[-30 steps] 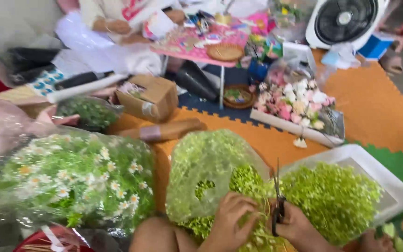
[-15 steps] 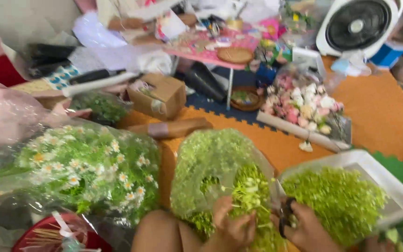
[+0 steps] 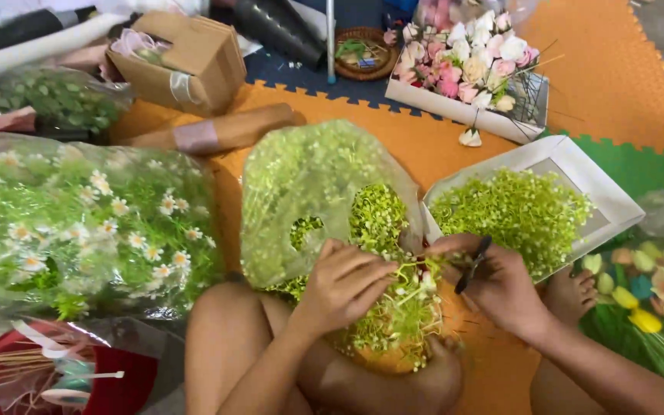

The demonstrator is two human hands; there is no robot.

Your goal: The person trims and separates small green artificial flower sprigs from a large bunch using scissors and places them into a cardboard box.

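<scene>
Daisies in clear plastic wrap (image 3: 78, 223) now fill the left. Left hand (image 3: 343, 284), fingers curled together, grips the bunch of tiny yellow-green flowers (image 3: 382, 296) on the lap; right hand (image 3: 501, 288) has closed in, fingers clamped on black scissors (image 3: 472, 265) beside the white tray (image 3: 609, 196).

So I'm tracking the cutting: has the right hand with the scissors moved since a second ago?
Cannot tell: the right hand stays beside the white tray of green sprigs; the camera itself tilted down.
</scene>
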